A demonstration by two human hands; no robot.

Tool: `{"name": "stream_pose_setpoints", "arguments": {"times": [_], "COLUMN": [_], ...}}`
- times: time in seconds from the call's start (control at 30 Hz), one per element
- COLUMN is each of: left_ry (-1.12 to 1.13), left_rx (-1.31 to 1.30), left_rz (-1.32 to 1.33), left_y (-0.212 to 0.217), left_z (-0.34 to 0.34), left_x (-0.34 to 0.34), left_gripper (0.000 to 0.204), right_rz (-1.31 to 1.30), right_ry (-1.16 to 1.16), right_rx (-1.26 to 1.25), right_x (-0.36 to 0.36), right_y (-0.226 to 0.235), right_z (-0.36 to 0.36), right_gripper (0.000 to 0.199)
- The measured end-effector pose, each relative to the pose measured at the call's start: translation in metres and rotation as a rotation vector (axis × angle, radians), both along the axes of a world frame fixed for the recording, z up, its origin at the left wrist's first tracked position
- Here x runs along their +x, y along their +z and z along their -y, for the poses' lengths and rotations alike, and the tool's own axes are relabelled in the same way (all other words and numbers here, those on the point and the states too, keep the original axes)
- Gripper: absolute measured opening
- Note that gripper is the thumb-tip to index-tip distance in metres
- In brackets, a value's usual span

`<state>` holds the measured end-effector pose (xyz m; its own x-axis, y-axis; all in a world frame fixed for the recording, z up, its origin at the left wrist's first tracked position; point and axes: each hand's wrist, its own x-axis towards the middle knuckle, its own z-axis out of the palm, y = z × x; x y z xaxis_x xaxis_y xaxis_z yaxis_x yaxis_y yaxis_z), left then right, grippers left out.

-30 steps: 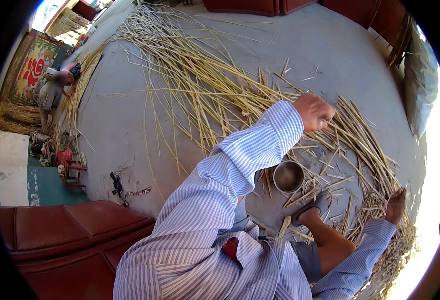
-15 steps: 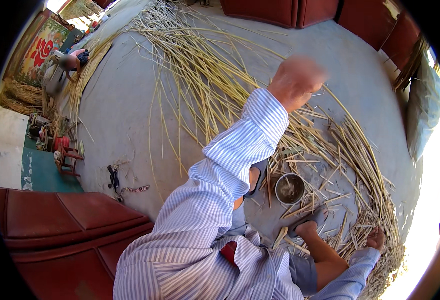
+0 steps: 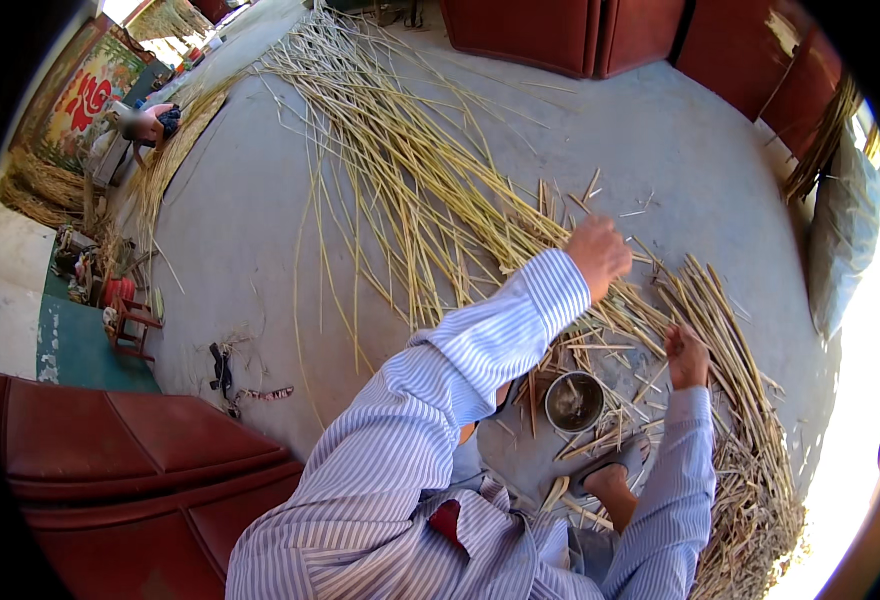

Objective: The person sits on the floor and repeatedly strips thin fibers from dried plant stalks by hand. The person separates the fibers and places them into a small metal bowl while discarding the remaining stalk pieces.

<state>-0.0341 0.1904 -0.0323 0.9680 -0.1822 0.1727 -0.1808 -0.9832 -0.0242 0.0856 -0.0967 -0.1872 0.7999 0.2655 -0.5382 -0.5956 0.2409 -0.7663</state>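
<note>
My left hand (image 3: pixel 600 256) is above the near end of a spread of long yellow-green reed stalks (image 3: pixel 400 170), its fingers curled together. Whatever it grips, if anything, is hidden by the hand. To its lower right, my right hand (image 3: pixel 687 356) is closed beside a bundle of cut stalks (image 3: pixel 725 335); I cannot make out anything between its fingers. A round metal pot (image 3: pixel 574 401) holding murky liquid stands on the floor below the hands, near my slippered foot (image 3: pixel 610 470). Short cut pieces (image 3: pixel 600 345) lie scattered around the pot.
Red padded panels (image 3: pixel 150 440) fill the lower left, with more red panels (image 3: pixel 520 35) at the back. A person (image 3: pixel 150 125) bends over a long mat at the far left. A small red stool (image 3: pixel 137 325) stands nearer. A pale sack (image 3: pixel 845 235) is at the right.
My left hand has come down and nearer from over the far stalks. My right hand has risen from the lower-right pile toward the left hand. A long stalk arcing beside the left hand no longer shows.
</note>
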Motion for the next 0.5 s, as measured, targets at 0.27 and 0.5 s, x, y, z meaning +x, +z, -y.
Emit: {"name": "stream_pose_setpoints", "arguments": {"times": [0.27, 0.5], "left_ry": [-0.092, -0.065], "left_rx": [0.030, -0.030], "left_rz": [-0.183, 0.033], "left_y": [0.017, 0.006], "left_z": [0.047, 0.030], "left_x": [-0.006, -0.011], "left_gripper": [0.023, 0.030], "right_rz": [-0.197, -0.171], "right_ry": [0.082, 0.094], "right_rx": [0.557, 0.293], "right_x": [-0.016, -0.028], "right_y": [-0.084, -0.063], "right_z": [-0.178, -0.181], "right_gripper": [0.029, 0.028]}}
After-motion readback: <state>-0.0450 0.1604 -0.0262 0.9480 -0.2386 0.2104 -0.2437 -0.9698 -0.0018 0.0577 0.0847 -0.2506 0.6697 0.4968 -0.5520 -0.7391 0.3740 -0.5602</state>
